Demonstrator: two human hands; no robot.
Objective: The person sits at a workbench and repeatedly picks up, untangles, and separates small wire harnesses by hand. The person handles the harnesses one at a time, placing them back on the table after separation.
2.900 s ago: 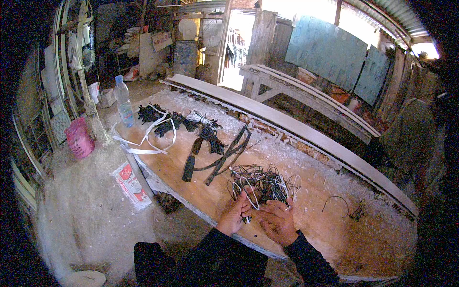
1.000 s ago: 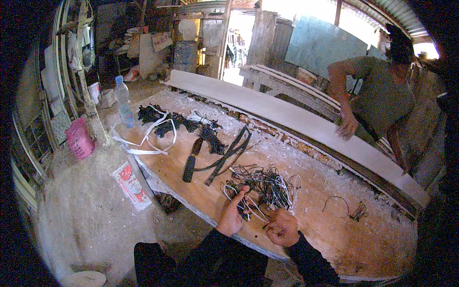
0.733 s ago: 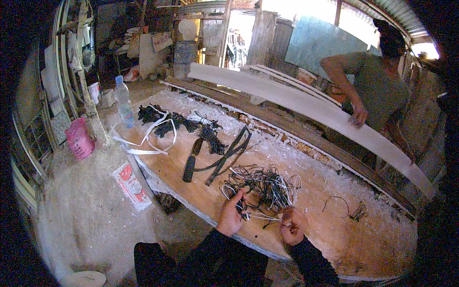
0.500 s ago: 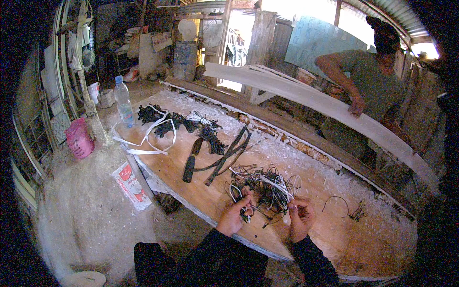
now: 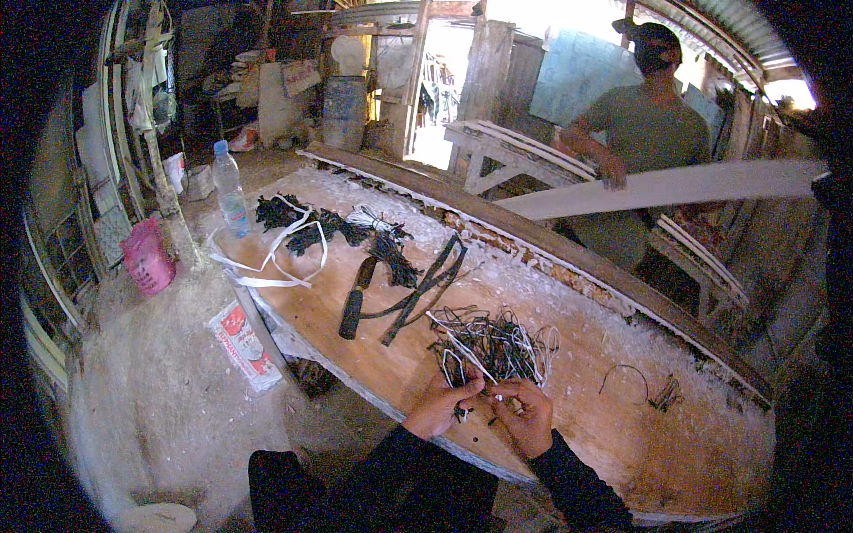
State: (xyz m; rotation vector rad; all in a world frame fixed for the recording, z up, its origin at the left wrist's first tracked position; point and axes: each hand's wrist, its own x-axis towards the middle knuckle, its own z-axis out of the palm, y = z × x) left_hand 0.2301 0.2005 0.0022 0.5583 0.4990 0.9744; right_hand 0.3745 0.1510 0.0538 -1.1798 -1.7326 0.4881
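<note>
A tangled pile of black and white strings (image 5: 499, 342) lies on the wooden table in front of me. At its near edge, my left hand (image 5: 435, 407) is closed in a pinch on strands from the pile. My right hand (image 5: 526, 416) is close beside it, thumb and fingers pinched on a white string that runs up into the pile. The fingertips of both hands almost meet. Beyond the pile rest a dark curved tool with a thick black handle (image 5: 353, 311) and a folded dark strip (image 5: 426, 289). Bundles of black strings (image 5: 311, 226) sit farther left, with a loose white strap (image 5: 267, 282).
A plastic bottle with a blue cap (image 5: 231, 191) stands at the table's far left corner. String scraps (image 5: 665, 393) lie to the right on the table (image 5: 604, 462). Across it, a co-worker (image 5: 653, 124) handles a long pale board (image 5: 675, 186). A pink bag (image 5: 148, 258) is on the floor.
My right hand has moved left to meet my left hand, now pinching a white string there. The co-worker has turned upright, and the long board has swung lower and to the right.
</note>
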